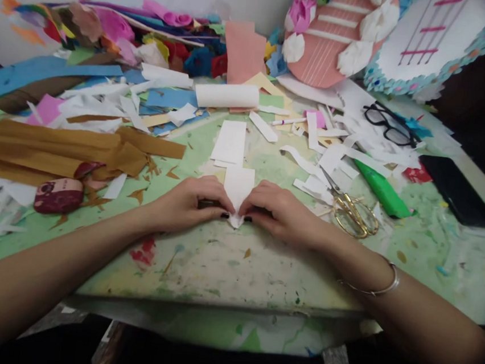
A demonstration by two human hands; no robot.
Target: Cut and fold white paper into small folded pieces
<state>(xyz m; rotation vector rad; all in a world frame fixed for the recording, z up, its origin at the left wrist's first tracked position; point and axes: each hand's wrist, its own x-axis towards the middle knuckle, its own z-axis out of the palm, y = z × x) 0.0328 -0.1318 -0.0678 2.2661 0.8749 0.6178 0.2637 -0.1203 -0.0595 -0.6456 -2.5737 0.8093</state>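
Note:
Between my two hands is a white paper piece (239,184), wide at its far end and narrowed to a crumpled point near me. My left hand (197,203) pinches the left side of that narrow end between thumb and fingers. On the opposite side, my right hand (276,211) grips the same end in a matching pinch. The fingertips partly cover the paper's lower edges. Just beyond it lie stacked white paper strips (230,141), flat on the table. Gold-handled scissors (347,206) rest to the right of my right hand.
Brown crepe paper (57,150) and a dark red case (59,196) lie left. A green roll (383,190), black phone (458,190) and glasses (391,125) are right. A white roll (227,96), paper scraps and guitar-like paper crafts (328,47) stand behind. The table edge (222,303) is nearest me.

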